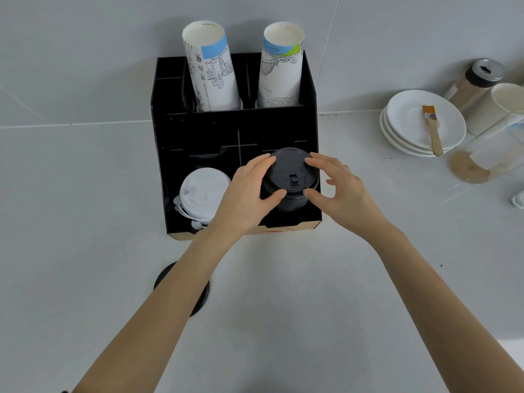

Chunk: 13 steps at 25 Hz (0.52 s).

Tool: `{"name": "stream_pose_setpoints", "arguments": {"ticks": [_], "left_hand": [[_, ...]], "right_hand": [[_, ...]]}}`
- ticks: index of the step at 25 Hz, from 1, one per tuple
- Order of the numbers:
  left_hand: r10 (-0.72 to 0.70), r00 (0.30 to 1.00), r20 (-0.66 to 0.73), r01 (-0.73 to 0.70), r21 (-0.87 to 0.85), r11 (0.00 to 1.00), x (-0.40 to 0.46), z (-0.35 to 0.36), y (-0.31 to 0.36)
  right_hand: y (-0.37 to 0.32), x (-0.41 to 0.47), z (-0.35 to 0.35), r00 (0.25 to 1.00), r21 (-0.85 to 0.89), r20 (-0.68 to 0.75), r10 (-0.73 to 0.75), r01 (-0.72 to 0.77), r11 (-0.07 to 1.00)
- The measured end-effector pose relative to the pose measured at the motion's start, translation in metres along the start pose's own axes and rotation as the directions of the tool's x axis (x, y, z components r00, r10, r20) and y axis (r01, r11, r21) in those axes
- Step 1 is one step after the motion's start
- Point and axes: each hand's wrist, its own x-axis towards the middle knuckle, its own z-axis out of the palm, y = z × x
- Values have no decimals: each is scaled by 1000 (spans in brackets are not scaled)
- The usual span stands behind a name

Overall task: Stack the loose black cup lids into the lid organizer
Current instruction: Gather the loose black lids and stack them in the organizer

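A stack of black cup lids [289, 180] stands in the front right compartment of the black lid organizer [161, 165] on the counter. My left hand [246, 194] holds the stack's left side, thumb at the front and fingers on the far rim. My right hand [337, 188] is at the stack's right side, thumb and fingertips touching its rim. One loose black lid [167, 275] lies flat on the counter in front of the organizer, mostly hidden under my left forearm.
White lids [202, 194] fill the organizer's front left compartment; two tall stacks of paper cups [212, 69] stand in its rear slots. At the right are stacked white plates [408, 109] with a brush [432, 130], a shaker jar [476, 80], a glass container [487, 163].
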Motion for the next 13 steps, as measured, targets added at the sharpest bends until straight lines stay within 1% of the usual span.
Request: {"name": "stream_pose_setpoints", "arguments": {"ticks": [8,13], "left_hand": [[9,1000,-1,-9,8,1000,-6,-2,1],[42,998,-40,-42,-14,999,-20,-12,1]], "right_hand": [[-10,-8,0,998,-32,-57,-30,28,999],[-24,-16,0,994,-46,-63,-88,85,995]]}}
